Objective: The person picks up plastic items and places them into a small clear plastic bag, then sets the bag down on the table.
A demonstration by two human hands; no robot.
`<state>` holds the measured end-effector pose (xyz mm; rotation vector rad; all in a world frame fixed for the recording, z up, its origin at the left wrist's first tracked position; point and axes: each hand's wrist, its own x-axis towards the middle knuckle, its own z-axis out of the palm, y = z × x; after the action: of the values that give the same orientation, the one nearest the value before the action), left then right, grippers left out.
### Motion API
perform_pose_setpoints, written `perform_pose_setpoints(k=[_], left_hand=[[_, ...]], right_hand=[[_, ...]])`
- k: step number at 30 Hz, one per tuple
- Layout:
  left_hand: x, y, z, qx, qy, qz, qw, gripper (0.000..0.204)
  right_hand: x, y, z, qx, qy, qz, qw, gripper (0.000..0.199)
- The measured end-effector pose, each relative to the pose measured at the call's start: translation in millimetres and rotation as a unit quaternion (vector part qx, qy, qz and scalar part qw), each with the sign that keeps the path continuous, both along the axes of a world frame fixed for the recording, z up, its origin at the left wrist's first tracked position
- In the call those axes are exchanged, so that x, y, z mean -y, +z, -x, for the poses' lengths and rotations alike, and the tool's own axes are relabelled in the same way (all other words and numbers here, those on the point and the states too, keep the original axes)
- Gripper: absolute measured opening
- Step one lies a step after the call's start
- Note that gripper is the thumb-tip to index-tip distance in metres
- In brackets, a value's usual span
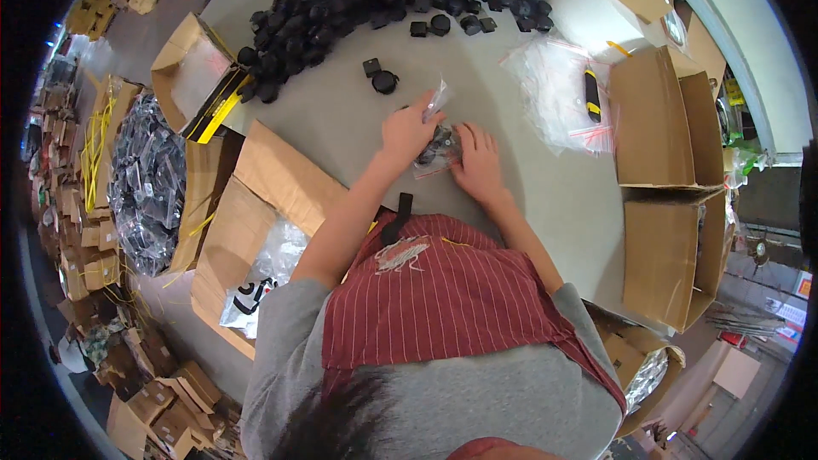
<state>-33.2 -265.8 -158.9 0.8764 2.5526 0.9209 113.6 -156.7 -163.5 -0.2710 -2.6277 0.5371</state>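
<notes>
A small clear plastic bag [438, 153] with black parts inside lies on the grey table between my hands. My left hand [407, 131] is closed at its upper left, with a clear plastic flap rising past the fingers. Against the bag's right side rests my right hand [479, 162], fingers stretched out and slightly spread. Just beyond my left hand sits a loose black caster wheel [384, 82] with a square plate. A large heap of black casters [341, 8] covers the far side of the table.
Flat clear bags [550, 89] lie at the right, with a yellow-and-black utility knife [591, 95] on them. Open cardboard boxes [652, 123] line the right edge. At the left stand an open carton [285, 175] and a box of bagged parts [146, 183].
</notes>
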Motion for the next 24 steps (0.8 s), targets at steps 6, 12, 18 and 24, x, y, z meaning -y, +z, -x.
perform_pose_setpoints(k=[6, 12, 18, 24], left_hand=[[5.1, 1.2, 3.3, -0.042, 0.057, 0.022, 0.997, 0.044], [11.5, 10.7, 18.0, 0.189, 0.004, -0.026, 0.982, 0.043], [12.4, 16.7, 3.4, 0.150, -0.023, -0.005, 0.988, 0.040], [7.6, 19.6, 4.7, 0.186, 0.031, -0.044, 0.981, 0.042]], right_hand=[[-6.4, -12.7, 10.1, 0.008, 0.118, -0.057, 0.991, 0.069], [-6.6, -19.7, 7.3, 0.016, 0.091, -0.034, 0.995, 0.063], [-11.8, -18.6, -10.3, -0.093, 0.082, -0.068, 0.990, 0.033], [-9.6, -13.5, -16.5, -0.109, 0.080, -0.099, 0.986, 0.024]])
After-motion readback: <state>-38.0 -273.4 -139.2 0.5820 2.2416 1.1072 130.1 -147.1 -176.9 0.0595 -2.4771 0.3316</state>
